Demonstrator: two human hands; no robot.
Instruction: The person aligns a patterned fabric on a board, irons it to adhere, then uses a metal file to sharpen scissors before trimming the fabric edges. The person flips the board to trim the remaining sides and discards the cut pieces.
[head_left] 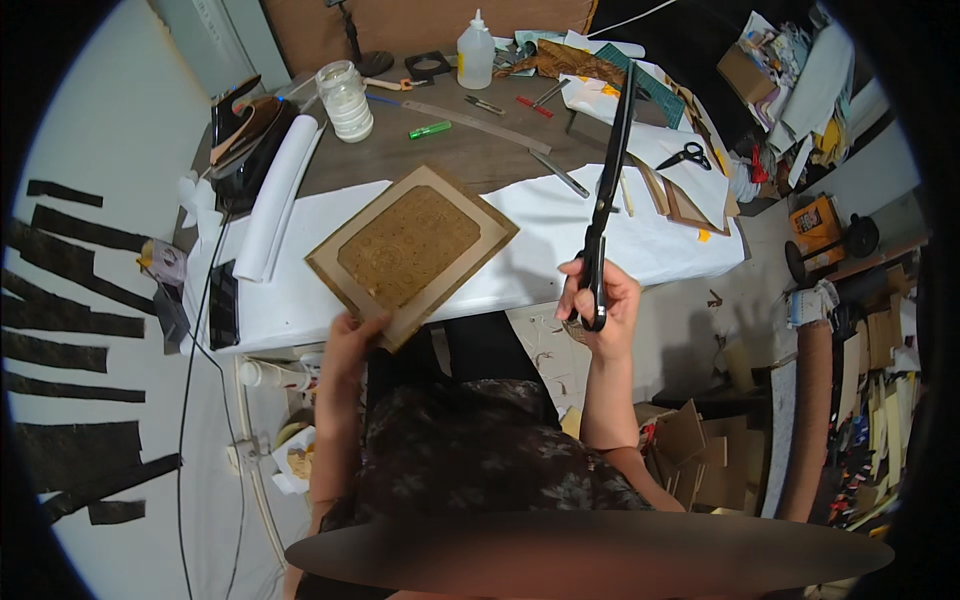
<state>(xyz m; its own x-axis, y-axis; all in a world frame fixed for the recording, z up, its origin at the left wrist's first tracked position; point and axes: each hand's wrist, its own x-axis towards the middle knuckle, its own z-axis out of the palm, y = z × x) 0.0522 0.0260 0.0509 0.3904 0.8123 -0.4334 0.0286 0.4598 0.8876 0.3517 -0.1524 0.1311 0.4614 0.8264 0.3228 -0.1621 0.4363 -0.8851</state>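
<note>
My left hand (354,340) pinches the near corner of a rectangular ornamented panel (412,250). The panel has a brown patterned centre, a pale inner border and a thin gold-brown edge; it is held at a slant above white paper (540,255) at the table's front. In my right hand (610,305), the fingers wrap round the handles of large black scissors (608,180). Their long blades point up and away from me, over the right side of the table, and appear closed. The scissors and the panel are apart.
At the back stand a jar of white paste (345,105) and a squeeze bottle (476,58). A paper roll (280,200) and an iron (240,130) are at left. Small black scissors (686,155) lie at right, near a green cutting mat (650,85). A green-handled cutter (430,130) lies mid-table.
</note>
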